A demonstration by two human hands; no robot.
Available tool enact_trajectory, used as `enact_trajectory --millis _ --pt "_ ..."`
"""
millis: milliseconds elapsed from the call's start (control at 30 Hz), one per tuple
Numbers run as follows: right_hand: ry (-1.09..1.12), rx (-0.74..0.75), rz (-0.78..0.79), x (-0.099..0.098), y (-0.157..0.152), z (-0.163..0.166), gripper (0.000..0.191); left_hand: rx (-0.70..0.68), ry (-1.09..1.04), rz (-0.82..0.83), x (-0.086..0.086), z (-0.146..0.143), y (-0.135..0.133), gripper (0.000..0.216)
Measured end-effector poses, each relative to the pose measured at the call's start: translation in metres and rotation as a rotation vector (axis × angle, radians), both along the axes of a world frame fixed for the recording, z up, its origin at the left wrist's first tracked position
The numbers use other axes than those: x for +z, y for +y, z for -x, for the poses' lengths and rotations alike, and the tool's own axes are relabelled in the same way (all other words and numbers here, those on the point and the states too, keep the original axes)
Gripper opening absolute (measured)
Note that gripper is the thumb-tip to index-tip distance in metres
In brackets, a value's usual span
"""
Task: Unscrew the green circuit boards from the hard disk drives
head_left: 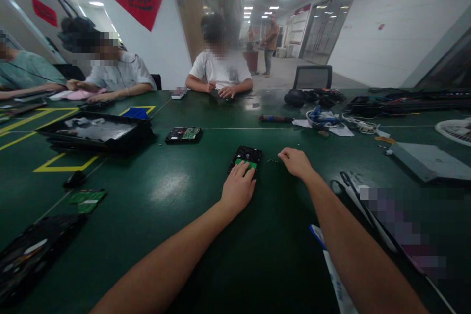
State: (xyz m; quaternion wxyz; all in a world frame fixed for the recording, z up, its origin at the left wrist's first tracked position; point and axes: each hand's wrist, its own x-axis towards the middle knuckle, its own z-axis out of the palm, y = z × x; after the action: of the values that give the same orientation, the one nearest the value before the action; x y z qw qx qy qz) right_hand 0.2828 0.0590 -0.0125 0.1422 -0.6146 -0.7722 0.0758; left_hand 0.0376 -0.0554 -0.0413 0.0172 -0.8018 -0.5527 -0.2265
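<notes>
A black hard drive (247,153) with a green circuit board lies flat on the table in front of me. My left hand (239,184) rests on its near end, fingers stretched over the board and covering part of it. To the right of the drive, my right hand (295,162) hovers low over the table with thumb and fingertips pinched together. Whatever is between those fingertips is too small or hidden to make out. Several tiny screws (273,161) are scattered between the drive and my right hand.
Another hard drive (183,135) sits further back, beside black trays (93,130). At left lie a loose green circuit board (87,200) and a dark device (37,255). A metal box (434,161) and a screwdriver-like tool (275,118) are on the right. A person (220,68) sits opposite.
</notes>
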Motion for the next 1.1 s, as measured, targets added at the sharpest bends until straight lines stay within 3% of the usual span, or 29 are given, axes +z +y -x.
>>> enact_trajectory --millis 233,600,867,1100 --pt "-0.048 0.142 -0.075 0.002 -0.012 0.023 0.020 -0.009 -0.020 -0.003 0.002 0.000 0.000 0.036" --pt "-0.163 0.111 0.000 0.005 -0.024 0.043 0.024 -0.010 -0.026 -0.009 0.000 -0.001 0.001 0.036" --pt "-0.076 -0.047 -0.021 0.014 -0.007 0.007 0.019 -0.016 -0.014 0.007 0.003 0.000 -0.001 0.038" --pt "-0.037 0.018 0.031 0.004 -0.001 -0.006 0.007 -0.010 0.000 0.018 0.005 0.000 -0.001 0.038"
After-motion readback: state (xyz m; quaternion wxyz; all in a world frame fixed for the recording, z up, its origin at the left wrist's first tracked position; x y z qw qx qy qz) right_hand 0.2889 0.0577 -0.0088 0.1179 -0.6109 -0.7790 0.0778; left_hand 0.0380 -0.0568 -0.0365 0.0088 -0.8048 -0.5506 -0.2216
